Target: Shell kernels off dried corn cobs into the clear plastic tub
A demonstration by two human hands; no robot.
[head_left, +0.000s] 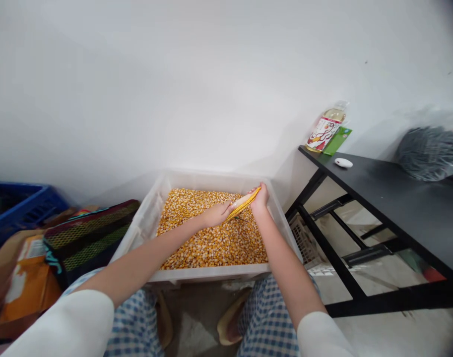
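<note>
Left hand (216,214): the lower end of the corn cob (244,202) is pinched by bent fingers.
Right hand (261,197): the upper end is clasped, so the cob is held at a slant above the far right part of the tub.
Cob slip: the cob could be twisted loose if it is pushed unevenly by the two hands.
Thin dark object (243,219): it is seen just under the cob — possibly a tool's tip, though too small to be told; if it is sharp, a finger could be nicked by a slide of the grip.
Stray kernels: some could be flung over the tub's right wall if they are popped off hard, since the cob is held near that side.
Cob surface: yellow kernels are packed in straight rows along the lower side, while a pale, bared strip is exposed along the upper one.
Loose kernels (204,248): the floor of the white plastic tub (215,272) is covered by a yellow-and-cream layer.
Black table (405,198): it is placed to the right, well apart from the cob.
</note>
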